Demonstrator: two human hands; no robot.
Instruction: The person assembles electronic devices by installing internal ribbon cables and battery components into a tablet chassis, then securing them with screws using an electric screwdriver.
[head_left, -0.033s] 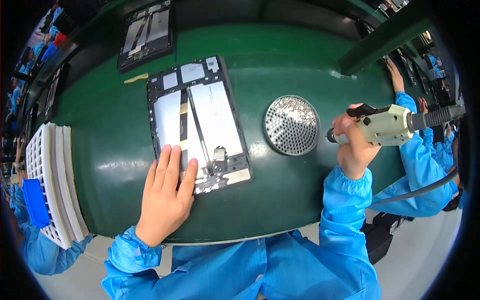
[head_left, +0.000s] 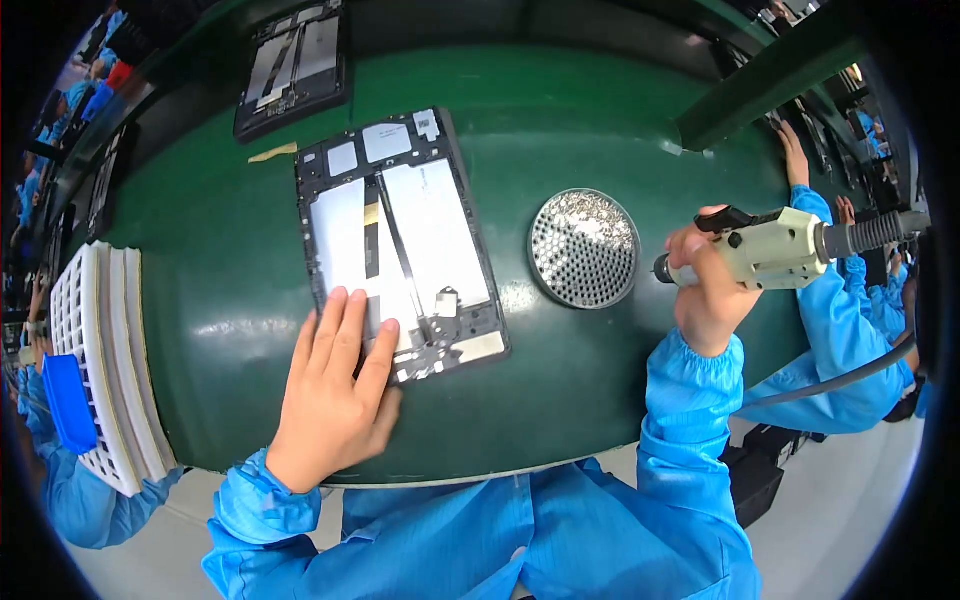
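An opened tablet [head_left: 432, 225] lies on the green bench with its inner side up, showing pale battery packs and a dark strip between them. My left hand [head_left: 340, 390] rests on its lower left edge, fingers stretched out. My right hand [head_left: 708, 285] is wrapped round a pale electric screwdriver [head_left: 775, 252], held sideways with its dark tip pointing left. Between the tablet and the screwdriver sits a round metal dish [head_left: 583, 248] with a perforated plate and many small screws heaped toward its far side.
Another opened tablet [head_left: 293, 70] lies at the back left, near a yellowish strip [head_left: 272, 154]. White trays [head_left: 125, 370] with a blue piece [head_left: 70, 403] stand at the left edge. A green post [head_left: 770, 85] rises at the back right. A co-worker's arm [head_left: 845, 340] is on the right.
The tablet has shifted very slightly away and to the right. More of my left thumb shows beside the fingers. My right hand and the screwdriver stay almost where they were.
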